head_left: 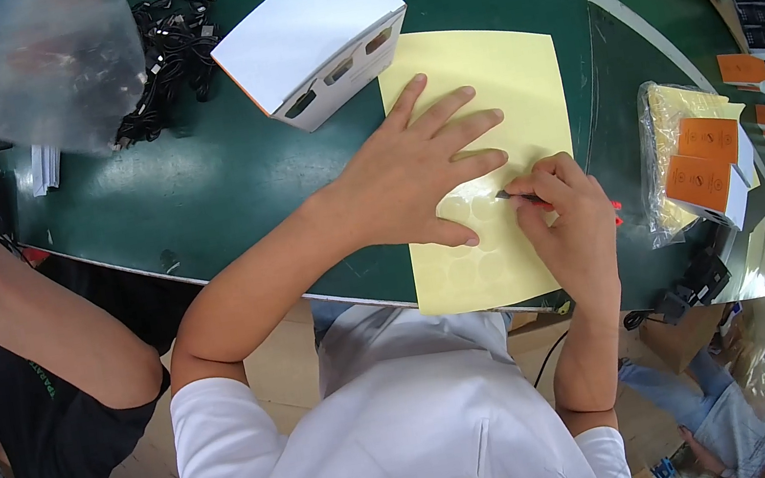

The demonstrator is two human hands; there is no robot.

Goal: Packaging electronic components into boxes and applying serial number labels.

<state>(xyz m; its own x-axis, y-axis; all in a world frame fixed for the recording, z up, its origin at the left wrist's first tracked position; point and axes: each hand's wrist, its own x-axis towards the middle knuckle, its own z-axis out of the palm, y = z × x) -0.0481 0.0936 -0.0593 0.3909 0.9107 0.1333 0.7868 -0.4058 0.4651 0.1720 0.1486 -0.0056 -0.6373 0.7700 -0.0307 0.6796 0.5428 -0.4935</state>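
A yellow sheet (pixel 500 68) lies flat on the green table, with clear round stickers (pixel 474 270) in rows on its lower part. My left hand (pixel 413 175) rests on the sheet, palm down and fingers spread, holding nothing. Pinched in my right hand (pixel 568 211) is a slim tool (pixel 516 195) with a dark tip and red on its body; a pen or a knife, I cannot tell. The tip is at the stickers, to the right of my left hand. My right fingers hide much of the tool.
A white box (pixel 311 27) with cut-out windows stands beyond my left hand. Black cables (pixel 177 52) and a clear plastic bag (pixel 60 65) lie at far left, near a co-worker's arm (pixel 47 309). Rightward are bagged yellow sheets (pixel 667 122) and orange-and-white boxes (pixel 700 182).
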